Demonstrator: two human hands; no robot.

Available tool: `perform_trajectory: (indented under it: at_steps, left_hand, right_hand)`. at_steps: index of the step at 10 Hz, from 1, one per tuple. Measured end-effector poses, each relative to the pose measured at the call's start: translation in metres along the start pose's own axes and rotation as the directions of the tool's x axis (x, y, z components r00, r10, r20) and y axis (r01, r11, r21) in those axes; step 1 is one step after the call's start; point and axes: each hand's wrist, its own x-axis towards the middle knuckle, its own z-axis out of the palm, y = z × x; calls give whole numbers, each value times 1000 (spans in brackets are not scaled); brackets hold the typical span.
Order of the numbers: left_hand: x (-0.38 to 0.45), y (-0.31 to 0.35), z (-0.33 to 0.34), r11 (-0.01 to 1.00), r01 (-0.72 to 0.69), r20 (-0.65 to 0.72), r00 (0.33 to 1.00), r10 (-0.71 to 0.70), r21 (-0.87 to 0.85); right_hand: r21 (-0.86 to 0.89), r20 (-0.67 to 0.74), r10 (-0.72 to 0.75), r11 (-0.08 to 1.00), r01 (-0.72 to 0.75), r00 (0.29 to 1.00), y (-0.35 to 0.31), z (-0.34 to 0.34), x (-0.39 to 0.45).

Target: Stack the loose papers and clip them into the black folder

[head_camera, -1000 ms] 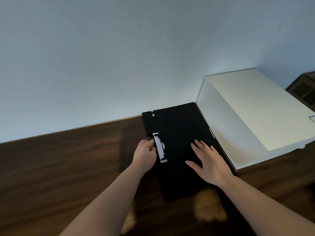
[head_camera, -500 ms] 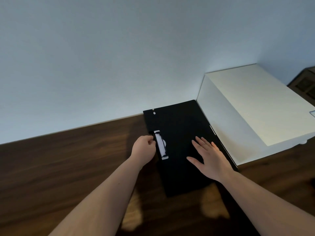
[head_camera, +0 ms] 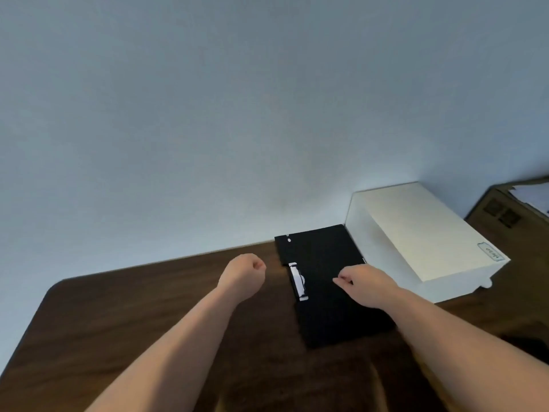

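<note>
Dark wooden desk (head_camera: 148, 322) bears black folder (head_camera: 326, 292); left hand (head_camera: 243, 275) fisted empty, right hand (head_camera: 365, 285) curled, holding nothing.

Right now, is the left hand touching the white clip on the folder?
Apart. The head view shows the left hand curled in a fist over bare table, with dark wood visible between it and the clip.

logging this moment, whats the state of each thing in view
flat black folder: closed, lying on the dark wooden table
silver metal clip: down flat on the folder's left edge
white rectangular box: closed
left hand: fisted, empty, left of the clip
right hand: curled, over the folder
</note>
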Motion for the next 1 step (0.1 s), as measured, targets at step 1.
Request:
perform_trajectory:
  at_steps: [1]
  left_hand:
    - [-35, 8, -44, 999, -50, -66, 997, 50, -1]
  right_hand:
    - [11, -24, -87, 996, 87, 996, -29, -36, -18]
